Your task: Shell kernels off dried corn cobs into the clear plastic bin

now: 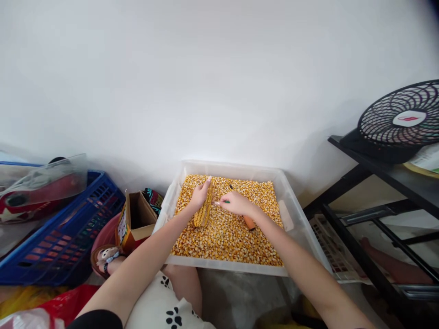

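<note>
A clear plastic bin (291, 201) stands against the white wall, its floor covered with loose yellow corn kernels (226, 237). My left hand (199, 195) grips a corn cob (205, 209) held upright over the kernels. My right hand (235, 203) holds a thin tool with an orange handle (249, 223), its green tip touching the cob's side. Both forearms reach in from the bottom of the view.
A blue plastic basket (65, 233) sits at the left, beside an open cardboard box (137, 221) and a pink basin. A sandalled foot (106, 258) rests below the box. On the right stands a black metal rack (373, 201) with a black fan (401, 121) on top.
</note>
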`<state>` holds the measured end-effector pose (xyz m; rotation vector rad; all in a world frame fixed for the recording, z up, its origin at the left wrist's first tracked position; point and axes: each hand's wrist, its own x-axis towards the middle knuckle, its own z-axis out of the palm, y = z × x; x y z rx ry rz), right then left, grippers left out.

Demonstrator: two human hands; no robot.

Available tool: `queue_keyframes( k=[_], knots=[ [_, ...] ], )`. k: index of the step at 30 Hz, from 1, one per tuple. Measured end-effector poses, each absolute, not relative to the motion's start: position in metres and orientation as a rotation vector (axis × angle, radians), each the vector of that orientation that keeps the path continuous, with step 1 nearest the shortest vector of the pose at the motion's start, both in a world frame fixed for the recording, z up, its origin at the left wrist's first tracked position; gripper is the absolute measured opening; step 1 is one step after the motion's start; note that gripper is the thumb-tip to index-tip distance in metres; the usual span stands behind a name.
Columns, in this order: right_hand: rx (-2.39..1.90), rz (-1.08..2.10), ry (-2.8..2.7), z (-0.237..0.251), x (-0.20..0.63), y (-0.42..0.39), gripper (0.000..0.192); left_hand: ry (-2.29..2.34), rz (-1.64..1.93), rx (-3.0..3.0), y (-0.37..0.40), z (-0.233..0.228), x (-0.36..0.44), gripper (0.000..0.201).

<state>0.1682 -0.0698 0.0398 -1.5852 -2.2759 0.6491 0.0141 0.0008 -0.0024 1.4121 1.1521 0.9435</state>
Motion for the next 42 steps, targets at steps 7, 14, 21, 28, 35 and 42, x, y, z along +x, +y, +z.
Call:
queue_keyframes(
  k=[7,14,21,28,35,42],
  knots=[
    [-1.587,0.616,-2.142,0.037,0.159,-0.069,0.036,0.966,0.990,1.137,0.004,-0.004,0.013,0.048],
    [-1.653,0.612,-2.077,0.036,0.156,-0.071,0.037,0.973,0.954,1.089,0.001,-0.003,0.012,0.054],
    [-1.645,0.597,-2.070,0.034,0.156,-0.071,0.035,1.014,0.944,1.075,0.000,-0.002,0.012,0.053],
    [-1.750,0.517,-2.016,0.026,0.146,-0.075,0.038,1.143,1.007,1.295,-0.002,-0.001,0.013,0.059],
    [-1.927,0.222,-2.068,0.026,0.126,-0.093,0.032,1.246,1.009,1.438,-0.003,-0.003,0.015,0.059],
    [-1.832,0.536,-2.009,0.028,0.138,-0.082,0.038,1.194,0.989,1.552,-0.007,-0.008,0.017,0.054]
  ],
)
